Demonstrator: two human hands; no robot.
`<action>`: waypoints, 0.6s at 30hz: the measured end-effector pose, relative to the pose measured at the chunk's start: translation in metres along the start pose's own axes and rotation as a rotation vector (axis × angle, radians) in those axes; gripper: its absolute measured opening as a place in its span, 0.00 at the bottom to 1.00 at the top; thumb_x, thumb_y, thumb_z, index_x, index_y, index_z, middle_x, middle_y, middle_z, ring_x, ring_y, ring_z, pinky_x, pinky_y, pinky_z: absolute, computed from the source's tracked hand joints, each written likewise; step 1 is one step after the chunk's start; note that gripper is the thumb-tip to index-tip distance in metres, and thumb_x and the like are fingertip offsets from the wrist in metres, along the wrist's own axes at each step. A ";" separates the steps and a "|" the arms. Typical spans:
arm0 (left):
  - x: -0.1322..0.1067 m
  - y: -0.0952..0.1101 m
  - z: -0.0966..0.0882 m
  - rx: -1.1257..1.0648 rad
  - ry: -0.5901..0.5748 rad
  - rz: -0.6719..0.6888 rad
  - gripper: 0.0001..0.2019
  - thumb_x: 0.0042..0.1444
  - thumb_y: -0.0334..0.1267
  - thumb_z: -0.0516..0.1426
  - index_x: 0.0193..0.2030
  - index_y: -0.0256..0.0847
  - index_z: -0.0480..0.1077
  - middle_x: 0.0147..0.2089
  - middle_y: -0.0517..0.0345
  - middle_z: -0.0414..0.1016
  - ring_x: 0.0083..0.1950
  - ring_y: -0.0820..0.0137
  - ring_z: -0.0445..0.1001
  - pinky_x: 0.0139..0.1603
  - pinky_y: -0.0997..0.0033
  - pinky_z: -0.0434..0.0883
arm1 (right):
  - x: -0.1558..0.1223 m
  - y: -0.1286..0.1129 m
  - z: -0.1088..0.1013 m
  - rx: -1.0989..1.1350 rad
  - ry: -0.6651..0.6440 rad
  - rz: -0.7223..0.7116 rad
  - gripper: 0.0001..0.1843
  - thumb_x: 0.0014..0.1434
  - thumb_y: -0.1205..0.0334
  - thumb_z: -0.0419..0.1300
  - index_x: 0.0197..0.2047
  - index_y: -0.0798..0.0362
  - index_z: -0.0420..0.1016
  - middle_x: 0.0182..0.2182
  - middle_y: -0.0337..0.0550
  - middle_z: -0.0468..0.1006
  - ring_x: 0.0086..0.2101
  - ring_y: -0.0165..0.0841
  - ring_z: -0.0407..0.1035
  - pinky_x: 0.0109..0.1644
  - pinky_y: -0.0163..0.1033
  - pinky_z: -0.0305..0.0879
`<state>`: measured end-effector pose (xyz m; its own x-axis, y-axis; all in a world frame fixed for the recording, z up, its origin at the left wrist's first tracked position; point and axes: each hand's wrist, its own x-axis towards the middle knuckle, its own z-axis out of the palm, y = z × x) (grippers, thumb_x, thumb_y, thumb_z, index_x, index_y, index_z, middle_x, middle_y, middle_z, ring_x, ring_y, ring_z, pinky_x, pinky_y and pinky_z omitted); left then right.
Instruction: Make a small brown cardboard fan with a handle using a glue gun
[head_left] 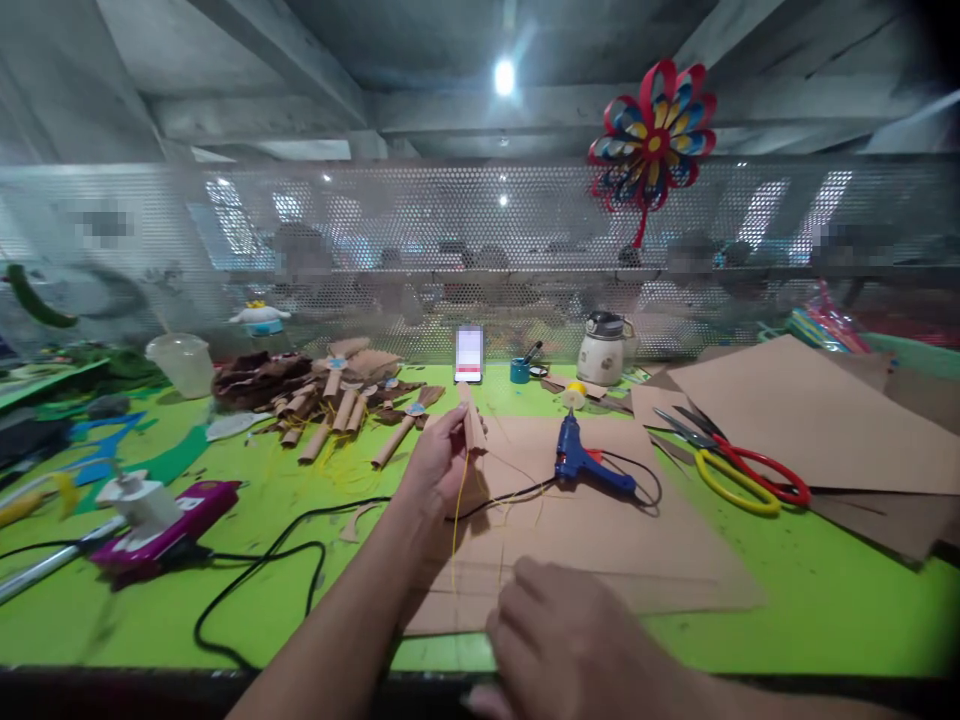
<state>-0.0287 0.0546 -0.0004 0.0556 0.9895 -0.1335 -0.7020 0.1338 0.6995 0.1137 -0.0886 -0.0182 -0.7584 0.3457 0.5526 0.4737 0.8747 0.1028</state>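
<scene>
My left hand (439, 462) is closed around a small folded piece of brown kraft paper (474, 425), held upright above the mat-like paper. From it a thin yellow string (455, 540) hangs down. My right hand (559, 630) is low at the front edge, over a large brown paper sheet (637, 540); motion blurs it, its fingers look curled, and what they hold, if anything, is hidden. On that sheet rests a blue glue gun (581, 462), its nozzle pointing away from me.
Scissors with red and yellow handles (750, 480) lie at right near stacked brown paper (817, 410). Paper rolls with yellow strings (345, 410) are heaped at left. A purple power strip (169, 530) and black cable (262, 560) cross the left side. A phone (469, 352) stands behind.
</scene>
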 end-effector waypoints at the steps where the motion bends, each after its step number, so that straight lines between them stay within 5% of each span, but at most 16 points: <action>1: -0.001 0.003 0.000 0.003 -0.011 0.007 0.08 0.58 0.29 0.53 0.29 0.32 0.69 0.22 0.55 0.71 0.21 0.76 0.69 0.21 0.79 0.67 | -0.002 0.010 -0.012 0.062 0.014 0.098 0.10 0.58 0.61 0.58 0.28 0.57 0.72 0.23 0.45 0.72 0.26 0.35 0.64 0.26 0.38 0.56; 5: -0.005 0.014 -0.001 -0.047 -0.077 0.095 0.06 0.58 0.30 0.53 0.33 0.32 0.69 0.25 0.55 0.72 0.24 0.74 0.71 0.22 0.78 0.69 | -0.015 0.072 -0.036 0.247 0.093 0.494 0.09 0.63 0.65 0.52 0.34 0.55 0.73 0.30 0.44 0.74 0.31 0.32 0.67 0.35 0.37 0.62; 9: -0.008 0.025 -0.005 -0.156 -0.112 0.107 0.06 0.58 0.31 0.52 0.33 0.32 0.69 0.26 0.54 0.71 0.24 0.75 0.70 0.25 0.77 0.70 | -0.035 0.127 -0.010 0.106 -0.019 0.598 0.08 0.58 0.64 0.56 0.39 0.53 0.74 0.39 0.49 0.74 0.41 0.40 0.66 0.45 0.43 0.62; 14: -0.006 0.029 -0.009 -0.181 -0.146 0.101 0.04 0.56 0.31 0.54 0.33 0.32 0.69 0.26 0.54 0.70 0.25 0.75 0.70 0.26 0.76 0.70 | -0.055 0.148 0.021 -0.017 -0.135 0.668 0.18 0.55 0.62 0.57 0.50 0.56 0.70 0.46 0.55 0.70 0.45 0.44 0.62 0.48 0.45 0.59; 18: -0.007 0.023 -0.007 -0.114 -0.106 0.082 0.04 0.55 0.31 0.55 0.32 0.32 0.68 0.25 0.54 0.70 0.24 0.74 0.70 0.25 0.77 0.69 | -0.063 0.153 0.024 -0.078 -0.157 0.764 0.17 0.53 0.67 0.57 0.47 0.57 0.70 0.42 0.54 0.72 0.42 0.43 0.62 0.45 0.44 0.57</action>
<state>-0.0503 0.0504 0.0123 0.0650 0.9979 -0.0002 -0.7830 0.0511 0.6199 0.2229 0.0312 -0.0567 -0.2614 0.8910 0.3711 0.9152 0.3510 -0.1980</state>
